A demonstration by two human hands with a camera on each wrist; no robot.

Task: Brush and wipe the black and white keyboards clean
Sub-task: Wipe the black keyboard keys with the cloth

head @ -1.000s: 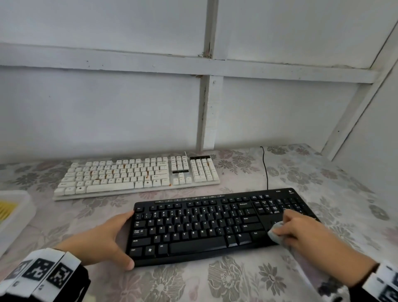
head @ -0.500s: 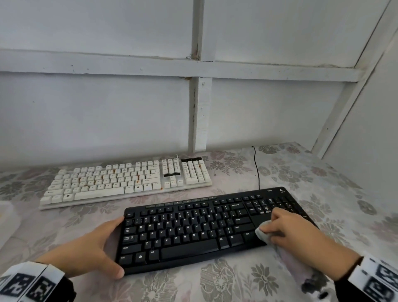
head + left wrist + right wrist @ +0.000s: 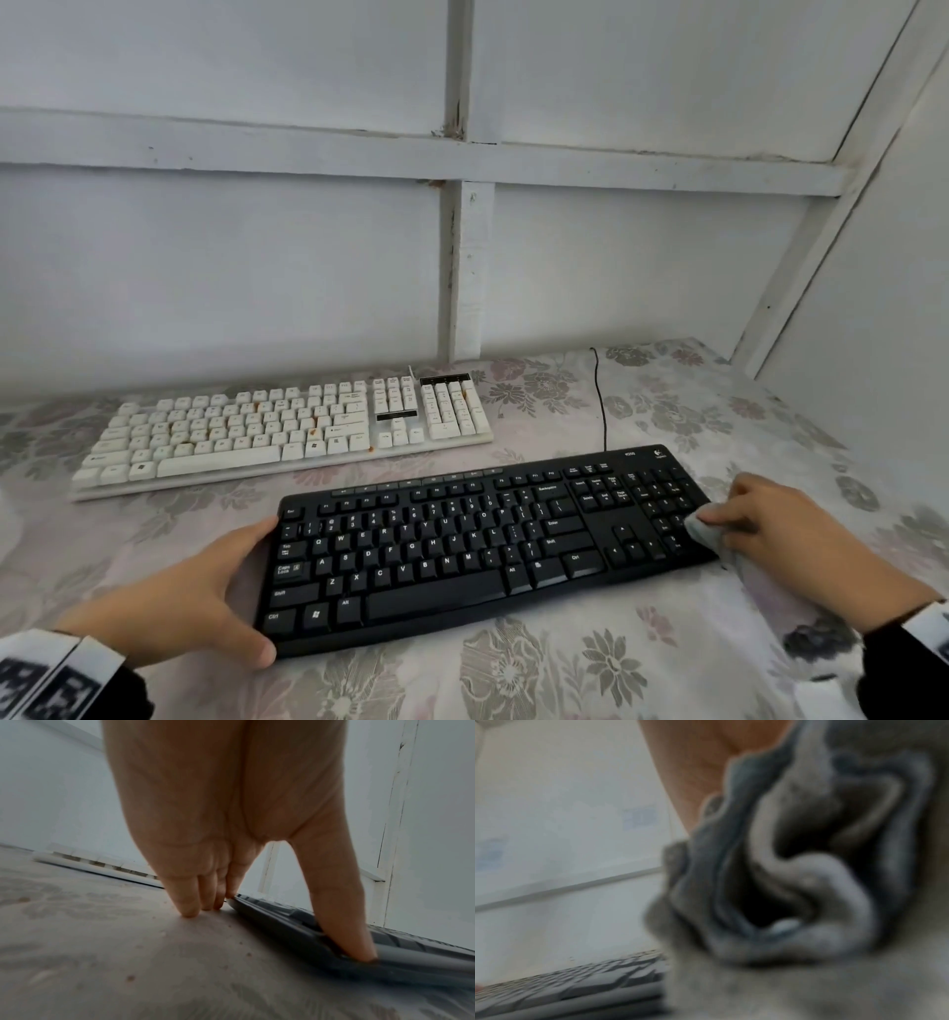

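Black keyboard, a flat plastic full-size board, lies on the flowered tablecloth nearest me in the head view, with the cream-white plastic keyboard just behind it and further left, orange stains on several of its keys. My left hand braces the black keyboard's left end, thumb on its front corner and fingers straight against the side edge, clamping nothing. My right hand is at its right end, fingers curled around a crumpled grey cloth pressed on the number pad's outer edge

From the left wrist view, the thumb sits on the black keyboard's rim and the other fingertips rest on the cloth-covered table beside that same end, so the brace looks firm

From the right wrist view, all is blurred; folds of the grey cloth fill the frame with the palm above them, and the black keyboard's keys show low on the left

I judge the wiping of the black keyboard to be under way. I would keep the left brace steady, use short strokes with light pressure, and work the cloth into the gaps between keys, then move to the stained white keyboard
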